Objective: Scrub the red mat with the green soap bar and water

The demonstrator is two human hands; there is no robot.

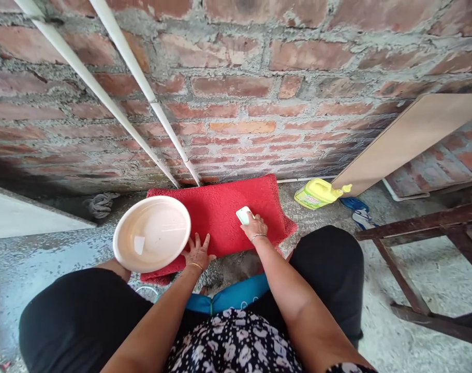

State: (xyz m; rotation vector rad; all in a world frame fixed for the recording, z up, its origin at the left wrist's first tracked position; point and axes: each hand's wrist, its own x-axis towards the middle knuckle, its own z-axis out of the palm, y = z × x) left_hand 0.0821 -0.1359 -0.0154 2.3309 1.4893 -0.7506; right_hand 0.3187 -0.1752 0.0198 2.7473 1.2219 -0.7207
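A red shaggy mat [224,202] lies across a low support whose shape it hides. On its right half, my right hand [255,226] is closed over a small pale green-and-white oblong block [243,215], pressed against the pile; its exact kind is unclear. My left hand [198,254] rests with fingers spread on the mat's near edge, holding nothing. Just left of that hand, a cream plastic basin [121,233] with clear water in it stands over the mat's left end.
A yellow detergent jug [317,194] stands right of the mat. Beyond it are a leaning tan board [407,137], blue-and-white footwear [360,213] and a dark wooden frame [414,274]. White pipes [143,85] run down the brick wall [236,88]. A grey rag [101,204] lies left.
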